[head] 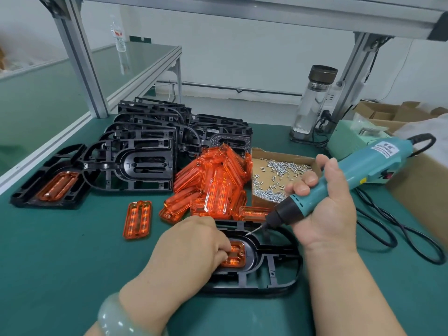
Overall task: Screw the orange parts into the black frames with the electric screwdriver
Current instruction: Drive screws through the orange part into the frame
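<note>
Left hand (194,246), fingers curled, presses a translucent orange plastic part (237,257) into a black plastic frame (278,286) at six o'clock. Right hand (324,214) grips a teal electric screwdriver (351,175); its tip hovers just one o'clock of the part.

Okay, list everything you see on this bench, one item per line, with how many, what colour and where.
working frame: one, black, front centre
seated orange part: one, orange, inside working frame
loose orange part: one, orange, alone, front left
orange parts pile: many, orange, centre
frame stack: many, black, back left
finished frame: one, black with orange insert, far left
screws: many, silver, in cardboard tray right of pile
electric screwdriver: one, teal, bit tip over working frame
glass bottle: one, clear, dark lid, back right
mat: one, green, covering bench
left hand: one, fingers curled on seated orange part
right hand: one, gripping electric screwdriver
</note>
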`<state>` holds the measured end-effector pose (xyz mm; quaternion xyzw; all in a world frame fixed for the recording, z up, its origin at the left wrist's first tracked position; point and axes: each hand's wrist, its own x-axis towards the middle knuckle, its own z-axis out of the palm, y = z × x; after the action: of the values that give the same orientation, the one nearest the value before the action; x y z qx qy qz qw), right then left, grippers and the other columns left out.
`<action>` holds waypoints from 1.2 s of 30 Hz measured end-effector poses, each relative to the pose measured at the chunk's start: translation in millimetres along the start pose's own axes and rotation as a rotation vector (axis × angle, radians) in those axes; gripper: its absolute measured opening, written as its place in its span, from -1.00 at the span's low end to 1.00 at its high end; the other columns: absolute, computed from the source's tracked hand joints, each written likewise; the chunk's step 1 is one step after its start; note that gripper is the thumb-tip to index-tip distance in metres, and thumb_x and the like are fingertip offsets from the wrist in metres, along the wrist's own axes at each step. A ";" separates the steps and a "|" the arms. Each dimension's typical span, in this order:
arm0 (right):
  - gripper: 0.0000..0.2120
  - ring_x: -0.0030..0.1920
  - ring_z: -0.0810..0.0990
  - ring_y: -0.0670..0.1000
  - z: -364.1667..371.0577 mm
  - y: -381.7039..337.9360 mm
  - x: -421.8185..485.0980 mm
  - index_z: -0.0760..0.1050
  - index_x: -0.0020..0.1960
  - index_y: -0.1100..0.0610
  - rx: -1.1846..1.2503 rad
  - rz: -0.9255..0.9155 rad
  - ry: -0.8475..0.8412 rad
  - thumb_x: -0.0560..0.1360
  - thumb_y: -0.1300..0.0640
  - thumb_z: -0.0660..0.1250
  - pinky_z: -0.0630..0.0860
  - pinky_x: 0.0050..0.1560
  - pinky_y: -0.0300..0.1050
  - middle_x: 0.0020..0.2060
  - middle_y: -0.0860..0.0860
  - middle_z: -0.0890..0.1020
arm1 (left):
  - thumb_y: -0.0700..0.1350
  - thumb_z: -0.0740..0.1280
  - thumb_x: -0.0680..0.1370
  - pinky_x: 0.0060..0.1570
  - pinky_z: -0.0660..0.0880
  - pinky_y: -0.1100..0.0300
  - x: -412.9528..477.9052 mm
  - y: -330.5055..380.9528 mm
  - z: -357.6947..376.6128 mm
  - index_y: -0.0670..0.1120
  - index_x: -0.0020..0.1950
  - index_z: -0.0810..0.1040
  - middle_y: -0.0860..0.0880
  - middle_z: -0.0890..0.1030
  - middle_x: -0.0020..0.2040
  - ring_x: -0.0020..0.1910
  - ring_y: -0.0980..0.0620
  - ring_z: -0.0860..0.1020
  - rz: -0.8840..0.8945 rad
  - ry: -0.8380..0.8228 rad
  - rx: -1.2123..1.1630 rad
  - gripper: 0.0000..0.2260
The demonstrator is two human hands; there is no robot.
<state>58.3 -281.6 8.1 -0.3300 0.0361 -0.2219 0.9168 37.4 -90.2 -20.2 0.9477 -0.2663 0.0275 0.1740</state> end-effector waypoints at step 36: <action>-0.90 -0.54 0.41 -0.03 22.0 5.8 -18.6 0.47 0.00 0.10 -0.424 -0.092 -0.426 0.49 0.14 0.29 0.45 -0.38 -0.11 -0.50 -0.03 0.45 | -0.02 0.36 0.51 0.01 0.38 0.24 -2.1 -0.5 2.4 0.11 0.06 0.66 0.12 0.47 -0.10 -0.01 0.13 0.41 -0.016 0.053 -0.171 -0.84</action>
<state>48.5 -256.7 20.2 -0.5545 -0.1266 -0.1766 0.8033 35.7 -89.6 -22.9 0.9304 -0.2552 0.0281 0.2615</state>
